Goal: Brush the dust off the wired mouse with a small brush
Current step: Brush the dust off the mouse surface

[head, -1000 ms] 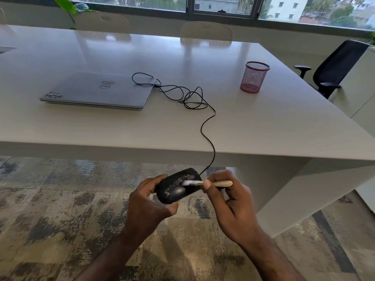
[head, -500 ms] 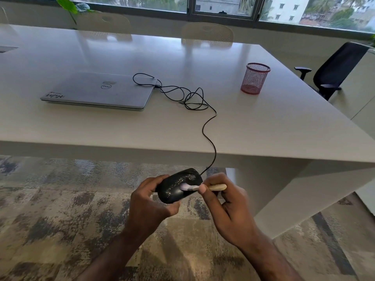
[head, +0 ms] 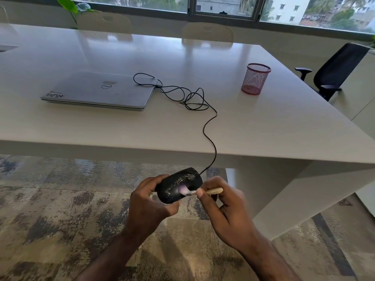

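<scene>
Large white bench (head: pixel 263 126) under a window, closed laptop (head: pixel 99 90) on it, red mesh cup (head: pixel 255 79) well right of laptop, patterned carpet (head: pixel 50 209) below, left hand (head: pixel 148 207) gripping dusty mouse (head: pixel 178 185) off the bench's near edge, right hand (head: pixel 225 209) pinching small brush (head: pixel 203 192), bristles touching mouse, cable (head: pixel 209 126) running to the laptop

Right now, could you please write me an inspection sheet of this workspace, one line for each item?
Surface: white table, glossy, with reflections.
Job's things: black mouse, held off the table above the carpet, pale dust specks on its shell; small brush, bristles touching the shell.
Clutter: closed grey laptop and red mesh cup on the table.
Grippers: left hand grips the mouse; right hand pinches the brush handle.
Cables: mouse cable runs from the laptop's side in loose loops, then over the table edge down to the mouse.
Surroundings: patterned carpet, black office chair at right, windows behind.
</scene>
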Tool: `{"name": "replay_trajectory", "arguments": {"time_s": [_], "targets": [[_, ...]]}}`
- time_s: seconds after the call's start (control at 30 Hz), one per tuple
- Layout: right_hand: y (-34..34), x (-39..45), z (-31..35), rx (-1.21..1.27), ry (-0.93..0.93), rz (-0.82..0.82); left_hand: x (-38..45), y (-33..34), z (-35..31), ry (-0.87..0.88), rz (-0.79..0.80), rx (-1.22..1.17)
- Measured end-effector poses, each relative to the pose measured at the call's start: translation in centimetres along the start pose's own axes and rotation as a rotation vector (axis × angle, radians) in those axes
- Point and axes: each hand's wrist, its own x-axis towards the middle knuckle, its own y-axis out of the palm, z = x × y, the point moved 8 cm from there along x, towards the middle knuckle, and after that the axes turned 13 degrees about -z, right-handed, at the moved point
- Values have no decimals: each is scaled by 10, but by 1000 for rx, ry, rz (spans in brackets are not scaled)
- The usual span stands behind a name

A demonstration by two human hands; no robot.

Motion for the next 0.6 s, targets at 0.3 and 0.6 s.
{"name": "replay_trajectory", "arguments": {"time_s": [0.3, 0.6], "targets": [[-13, 1, 5, -16, -20, -193, -1, 0, -3, 6, 1, 13], [16, -15, 13, -88, -59, -128, -1, 2, -12, 57, 15, 69]]}}
